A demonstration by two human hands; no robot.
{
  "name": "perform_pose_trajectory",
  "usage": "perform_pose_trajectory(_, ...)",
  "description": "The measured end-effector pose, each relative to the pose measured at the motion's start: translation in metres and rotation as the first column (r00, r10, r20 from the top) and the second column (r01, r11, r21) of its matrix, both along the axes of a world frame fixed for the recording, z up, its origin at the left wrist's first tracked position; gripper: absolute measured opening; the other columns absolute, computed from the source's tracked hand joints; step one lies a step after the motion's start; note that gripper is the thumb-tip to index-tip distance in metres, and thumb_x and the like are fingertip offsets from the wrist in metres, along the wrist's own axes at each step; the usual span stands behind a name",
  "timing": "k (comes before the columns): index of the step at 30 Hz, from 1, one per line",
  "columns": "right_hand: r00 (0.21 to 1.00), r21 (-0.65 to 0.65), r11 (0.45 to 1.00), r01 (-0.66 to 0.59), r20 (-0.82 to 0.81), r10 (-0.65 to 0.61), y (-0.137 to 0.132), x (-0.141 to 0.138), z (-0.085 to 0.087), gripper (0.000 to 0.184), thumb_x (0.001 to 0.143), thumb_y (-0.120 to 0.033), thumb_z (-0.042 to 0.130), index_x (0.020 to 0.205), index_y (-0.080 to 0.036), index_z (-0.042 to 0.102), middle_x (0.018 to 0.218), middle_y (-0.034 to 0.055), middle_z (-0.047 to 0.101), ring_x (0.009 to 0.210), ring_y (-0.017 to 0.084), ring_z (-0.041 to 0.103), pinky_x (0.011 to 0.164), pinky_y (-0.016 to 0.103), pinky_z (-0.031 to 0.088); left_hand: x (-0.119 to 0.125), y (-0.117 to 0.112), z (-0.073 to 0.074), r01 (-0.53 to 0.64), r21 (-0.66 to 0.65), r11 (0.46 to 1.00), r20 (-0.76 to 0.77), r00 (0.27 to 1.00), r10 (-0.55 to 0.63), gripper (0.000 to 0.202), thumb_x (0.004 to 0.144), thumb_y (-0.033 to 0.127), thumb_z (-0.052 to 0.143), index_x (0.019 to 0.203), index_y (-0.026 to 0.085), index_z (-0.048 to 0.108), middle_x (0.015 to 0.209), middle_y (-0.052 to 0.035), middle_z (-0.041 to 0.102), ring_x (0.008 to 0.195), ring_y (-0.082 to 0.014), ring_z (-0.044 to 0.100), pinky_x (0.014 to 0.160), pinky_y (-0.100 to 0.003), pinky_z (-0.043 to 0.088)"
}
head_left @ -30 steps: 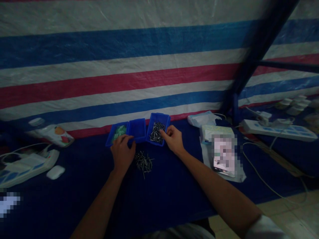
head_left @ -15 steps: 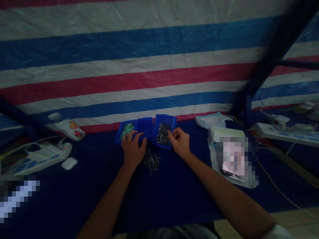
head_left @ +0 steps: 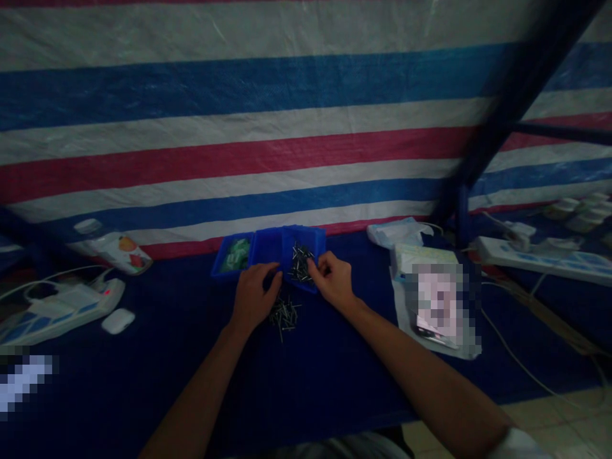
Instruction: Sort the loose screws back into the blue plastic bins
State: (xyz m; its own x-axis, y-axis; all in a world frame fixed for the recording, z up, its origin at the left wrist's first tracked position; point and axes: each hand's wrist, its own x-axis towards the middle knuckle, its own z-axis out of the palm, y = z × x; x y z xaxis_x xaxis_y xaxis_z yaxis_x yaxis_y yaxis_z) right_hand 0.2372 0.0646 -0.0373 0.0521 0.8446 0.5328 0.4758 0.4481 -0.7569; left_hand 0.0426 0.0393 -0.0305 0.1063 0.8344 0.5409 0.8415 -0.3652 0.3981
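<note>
My right hand (head_left: 336,282) grips the right edge of a small blue bin (head_left: 314,240), thumb on the inside. Dark metal nails or screws (head_left: 300,256) lie in that bin, which leans over the middle blue bin (head_left: 266,243). With thumb and fingers apart, my left hand (head_left: 251,294) hovers at the front of the middle bin; whether it touches the rim I cannot tell. At the left, another blue bin (head_left: 218,268) contains green and clear packets (head_left: 238,254). A loose pile of nails or screws (head_left: 285,314) is on the blue cloth between my hands.
A bottle with a fruit label (head_left: 125,254), a power strip (head_left: 90,307) and a white case (head_left: 118,320) are to the left. A packet (head_left: 425,256) and a plastic bag (head_left: 399,233) lie at the right. Behind hangs a striped tarp (head_left: 268,150).
The bin in my right hand has shifted left relative to the other bins and now overlaps the middle one. My left hand's fingers have drawn closer together. The whole view has shifted slightly.
</note>
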Motion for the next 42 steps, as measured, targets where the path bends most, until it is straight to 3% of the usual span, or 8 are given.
perform_pose_trajectory(9,0.994,-0.013,0.998,-0.065,0.091,0.066,-0.003,-0.002,0.0,0.032,0.084,-0.043,0.054,0.062,-0.023,0.043,0.052,-0.0034,0.05,0.048,0.01,0.045,0.053,0.025,0.032,0.005,-0.001,-0.009,0.123,-0.068,0.99,-0.032,0.992,-0.125,0.023,0.093,0.032,0.049,0.1,0.022,0.068,0.09,-0.004,0.072,0.084,-0.0212,0.067,0.079,-0.036,0.049)
perform_pose_trajectory(14,0.979,0.114,0.991,-0.071,0.2,0.047,-0.002,-0.002,0.001,0.034,0.084,-0.038,0.055,0.058,-0.023,0.041,0.05,-0.0039,0.045,0.049,0.011,0.042,0.057,0.027,0.03,0.005,0.0,-0.011,0.14,-0.075,0.987,-0.024,0.99,-0.142,0.021,0.093,0.03,0.05,0.097,0.021,0.068,0.088,-0.0038,0.072,0.082,-0.0206,0.067,0.078,-0.035,0.049)
perform_pose_trajectory(18,0.951,0.285,0.958,-0.043,0.305,-0.048,-0.001,-0.002,0.002,0.037,0.085,-0.037,0.056,0.054,-0.022,0.042,0.052,-0.0024,0.047,0.056,0.013,0.042,0.063,0.03,0.03,0.005,0.0,-0.012,0.15,-0.064,0.987,-0.006,0.989,-0.151,0.02,0.093,0.028,0.05,0.095,0.019,0.068,0.087,-0.0043,0.072,0.082,-0.0203,0.067,0.077,-0.034,0.049)
perform_pose_trajectory(23,0.962,0.488,0.872,-0.035,0.253,-0.103,-0.001,-0.002,0.003,0.039,0.083,-0.031,0.062,0.051,-0.021,0.043,0.053,-0.0018,0.047,0.061,0.014,0.043,0.062,0.031,0.03,0.004,0.001,-0.015,0.159,-0.042,0.986,0.025,0.987,-0.158,0.02,0.092,0.03,0.051,0.091,0.018,0.068,0.084,-0.0045,0.072,0.078,-0.0195,0.067,0.073,-0.032,0.049)
perform_pose_trajectory(28,0.975,0.512,0.857,-0.065,0.216,-0.055,0.0,-0.001,0.004,0.04,0.081,-0.029,0.064,0.051,-0.021,0.038,0.051,-0.0035,0.045,0.057,0.013,0.042,0.061,0.031,0.033,0.005,0.0,-0.016,0.148,-0.035,0.988,0.034,0.989,-0.147,0.022,0.093,0.031,0.051,0.09,0.018,0.068,0.084,-0.0045,0.072,0.076,-0.0187,0.067,0.072,-0.031,0.048)
perform_pose_trajectory(32,0.992,0.507,0.859,-0.072,0.126,0.009,0.003,0.0,0.001,0.042,0.08,-0.029,0.062,0.054,-0.023,0.03,0.051,-0.0055,0.039,0.056,0.012,0.044,0.074,0.035,0.044,0.006,0.0,-0.014,0.128,-0.013,0.992,0.056,0.99,-0.128,0.021,0.091,0.03,0.052,0.087,0.018,0.068,0.081,-0.0044,0.072,0.074,-0.0185,0.067,0.071,-0.03,0.048)
perform_pose_trajectory(37,1.0,0.451,0.892,-0.017,-0.015,0.027,0.003,0.0,-0.003,0.026,0.075,-0.036,0.068,0.082,-0.023,0.046,0.074,-0.0007,0.05,0.064,0.013,0.049,0.057,0.03,0.046,0.004,0.0,-0.015,0.113,-0.002,0.994,0.069,0.991,-0.112,0.021,0.091,0.031,0.052,0.088,0.017,0.068,0.081,-0.0046,0.072,0.073,-0.0185,0.066,0.07,-0.03,0.048)
perform_pose_trajectory(42,0.997,0.342,0.94,0.007,-0.074,0.02,0.001,-0.002,-0.005,0.07,0.071,-0.041,0.071,0.13,-0.025,0.038,0.113,0.0108,0.051,0.088,0.021,0.056,0.064,0.036,0.053,0.003,0.001,-0.016,0.047,0.018,0.999,0.052,0.997,-0.048,0.022,0.091,0.033,0.051,0.088,0.018,0.067,0.082,-0.0046,0.072,0.076,-0.0205,0.066,0.073,-0.033,0.047)
